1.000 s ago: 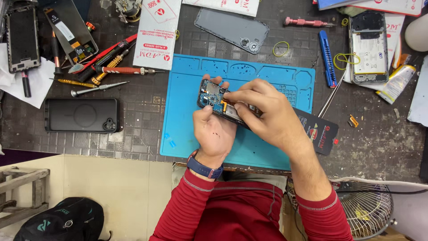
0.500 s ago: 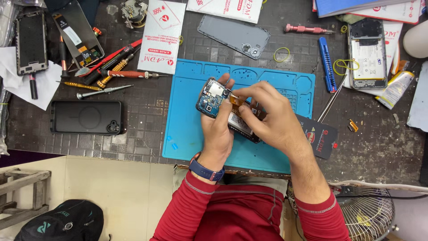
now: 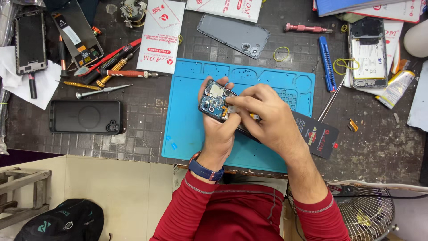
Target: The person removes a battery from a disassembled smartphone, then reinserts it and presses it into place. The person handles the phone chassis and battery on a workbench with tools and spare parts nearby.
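Landmark — the work mat (image 3: 187,129), lying on the tabletop (image 3: 142,107). Over the mat: an opened phone (image 3: 214,100), left hand (image 3: 218,134) beneath it, right hand (image 3: 267,118) on top. Left of the mat — a cased phone (image 3: 84,117); screwdrivers (image 3: 111,71) beyond it. Behind the mat: a back cover (image 3: 234,33). Right of the mat: a second opened handset (image 3: 368,53).

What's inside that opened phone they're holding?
The opened phone shows a blue circuit board with a metal shield and camera parts. The right hand and left hand cover its lower half.
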